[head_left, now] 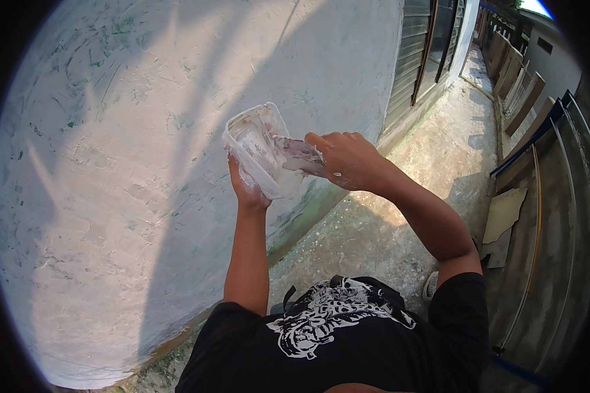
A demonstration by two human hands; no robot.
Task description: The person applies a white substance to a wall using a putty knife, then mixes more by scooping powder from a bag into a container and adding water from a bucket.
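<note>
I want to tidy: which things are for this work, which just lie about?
For work:
translucent white rectangular plastic tub
flat, paste-smeared scraper
probably the patchy white wall

Apparently lying about:
torn, flat beige board
long, thin orange-brown pole

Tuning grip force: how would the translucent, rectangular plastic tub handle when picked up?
The tub likely flexes: its walls look thin. Probably light: the left hand alone holds it. It may be slippery: its surface looks smeared white.

Outdoors, beside a pale, patchy wall [111,170] at left, crossed by sunlight and shadow; along a partly sunlit path [436,144] towards the upper right, between a louvred window [413,42] and a darker wall [552,262].
</note>
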